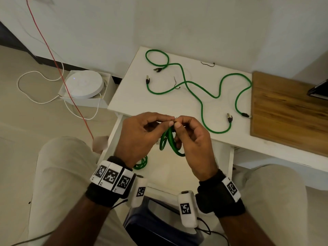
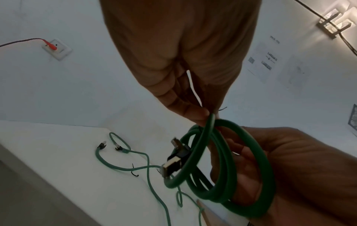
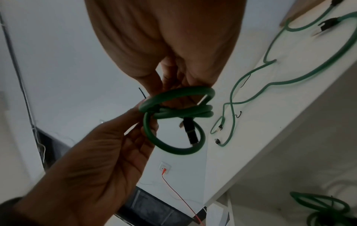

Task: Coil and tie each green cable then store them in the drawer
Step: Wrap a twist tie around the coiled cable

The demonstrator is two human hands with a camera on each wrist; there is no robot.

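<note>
Both hands, left hand (image 1: 140, 134) and right hand (image 1: 191, 139), fingertips pinched, hold a coiled, smooth round green cable (image 1: 169, 141); beyond them, loose braided cables (image 1: 202, 105) snake across the white table (image 1: 134, 102).

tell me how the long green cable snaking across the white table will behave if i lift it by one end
The long green braided cable lies in loose, soft curves on the white table, so it likely hangs limp and trails. It looks light. Its dark plug ends would probably swing or drag.

Both hands' fingers (image 3: 172, 73) pinch a coiled green cable (image 3: 173, 116) beside the white counter (image 3: 270, 122) carrying two loose green cables (image 3: 289, 76)
</note>
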